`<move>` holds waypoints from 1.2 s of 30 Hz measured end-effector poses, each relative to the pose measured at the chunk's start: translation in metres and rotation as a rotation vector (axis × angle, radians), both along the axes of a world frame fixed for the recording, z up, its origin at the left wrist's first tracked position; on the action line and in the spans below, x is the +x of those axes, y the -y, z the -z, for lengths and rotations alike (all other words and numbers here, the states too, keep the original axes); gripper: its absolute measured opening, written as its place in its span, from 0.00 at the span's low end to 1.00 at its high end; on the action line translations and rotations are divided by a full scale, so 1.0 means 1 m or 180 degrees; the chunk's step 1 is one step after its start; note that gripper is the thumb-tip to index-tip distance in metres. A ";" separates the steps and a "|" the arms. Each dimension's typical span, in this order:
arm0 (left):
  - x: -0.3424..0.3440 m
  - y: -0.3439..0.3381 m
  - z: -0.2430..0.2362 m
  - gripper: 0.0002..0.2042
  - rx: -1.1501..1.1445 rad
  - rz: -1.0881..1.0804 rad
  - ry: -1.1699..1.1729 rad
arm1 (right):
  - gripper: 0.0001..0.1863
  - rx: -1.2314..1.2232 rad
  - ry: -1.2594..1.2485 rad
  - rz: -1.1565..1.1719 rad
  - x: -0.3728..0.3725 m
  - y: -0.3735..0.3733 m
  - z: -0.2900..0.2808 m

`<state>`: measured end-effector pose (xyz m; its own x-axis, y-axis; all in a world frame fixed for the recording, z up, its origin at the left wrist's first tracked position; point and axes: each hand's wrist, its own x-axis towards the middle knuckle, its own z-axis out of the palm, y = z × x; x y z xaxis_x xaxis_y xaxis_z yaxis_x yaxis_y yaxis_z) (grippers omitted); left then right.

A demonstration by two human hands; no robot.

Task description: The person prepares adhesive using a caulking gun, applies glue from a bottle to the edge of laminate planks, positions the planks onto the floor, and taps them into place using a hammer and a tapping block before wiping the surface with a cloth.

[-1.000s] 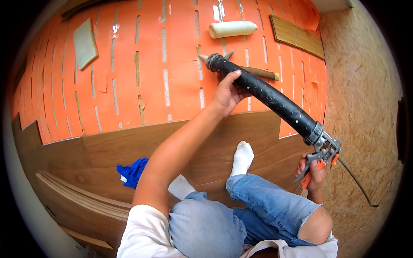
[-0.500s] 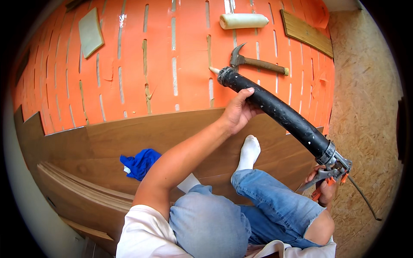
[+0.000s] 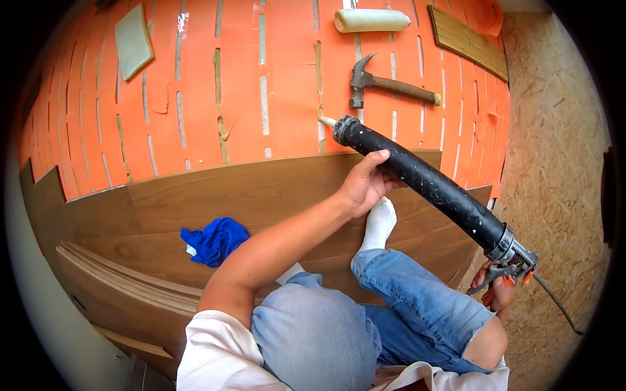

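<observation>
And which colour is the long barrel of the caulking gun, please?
The barrel is black, speckled with white; it shows best in the head view.

The person wears faded blue jeans (image 3: 313, 339), paler and washed out over the left knee. On their right side a frayed rip bares the right knee (image 3: 486, 342), loose threads lining its edge. Left of the jeans hangs a loose, off-white short sleeve (image 3: 218, 342), creased, ending above the elbow; below them shows a folded edge of the shirt (image 3: 450, 379). A plain white sock (image 3: 380, 225) covers the foot beyond the jeans. The left hand (image 3: 367, 187), farther beyond them, is gloveless.
</observation>
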<state>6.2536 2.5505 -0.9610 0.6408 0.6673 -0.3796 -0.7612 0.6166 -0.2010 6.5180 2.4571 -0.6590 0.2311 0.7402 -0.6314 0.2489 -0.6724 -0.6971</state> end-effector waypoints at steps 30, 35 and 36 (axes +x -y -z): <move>-0.018 -0.025 -0.018 0.24 0.0210 -0.0345 -0.0253 | 0.35 0.0372 0.0252 -0.0257 -0.010 -0.031 -0.002; -0.053 -0.102 -0.040 0.20 0.0574 -0.0812 -0.1075 | 0.32 0.0588 -0.0189 -0.0381 -0.015 -0.088 0.042; -0.060 -0.114 -0.041 0.20 0.0592 -0.0816 -0.1174 | 0.32 0.0583 -0.0501 -0.0499 -0.012 -0.100 0.055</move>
<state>6.1940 2.6646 -0.9201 0.2919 0.8642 -0.4098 -0.8931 0.3996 0.2067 6.5058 2.5571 -0.7143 0.0147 0.8642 -0.5029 0.2189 -0.4936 -0.8417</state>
